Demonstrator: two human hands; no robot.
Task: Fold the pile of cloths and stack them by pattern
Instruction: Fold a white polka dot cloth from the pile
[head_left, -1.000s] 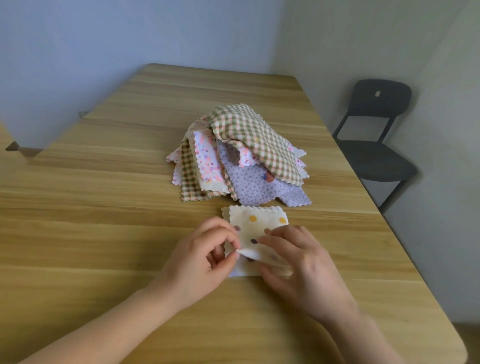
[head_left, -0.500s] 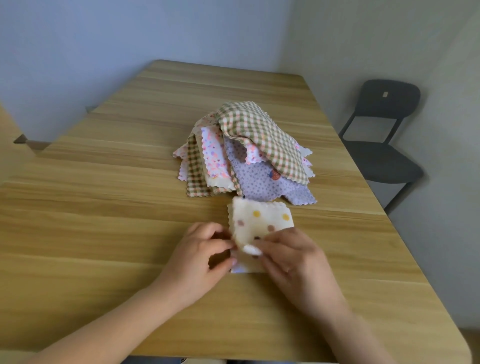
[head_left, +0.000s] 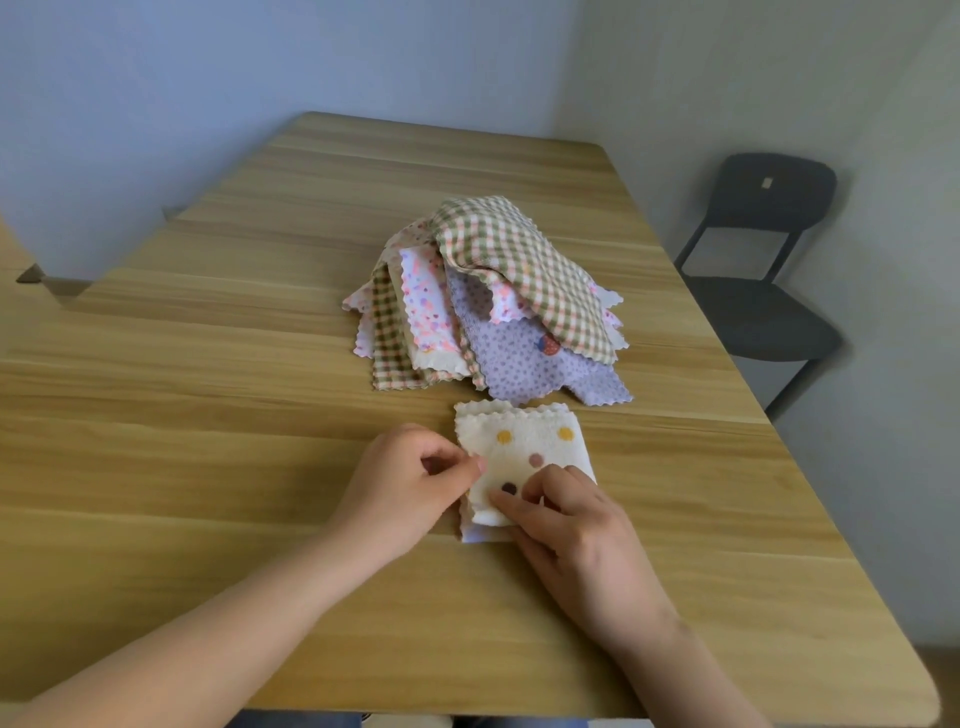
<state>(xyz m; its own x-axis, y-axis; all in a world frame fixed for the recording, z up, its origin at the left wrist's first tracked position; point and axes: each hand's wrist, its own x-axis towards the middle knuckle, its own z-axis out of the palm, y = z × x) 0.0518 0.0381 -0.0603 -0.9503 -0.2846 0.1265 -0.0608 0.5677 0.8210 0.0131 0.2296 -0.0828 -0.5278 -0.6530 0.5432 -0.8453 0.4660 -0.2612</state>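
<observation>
The left hand (head_left: 410, 480) is held with fingers curled, the left edge of the folded polka-dot cloth (head_left: 530, 447) being pinched between them; the right hand (head_left: 582, 530) is laid over the cloth's near part, its top layer gripped by curled fingers; this one cloth is lying on the counter (head_left: 208, 415), just before one pile of cloths (head_left: 415, 322), where two checked cloths (head_left: 519, 260) and one lilac cloth (head_left: 524, 364) can be counted; one chair (head_left: 758, 322) is seen beside the counter.

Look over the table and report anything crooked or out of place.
Only the folded polka-dot cloth, held by the left hand and right hand: its layers do not line up, and a white under-layer pokes out at its near edge. The pile of cloths behind is an unfolded heap.
</observation>
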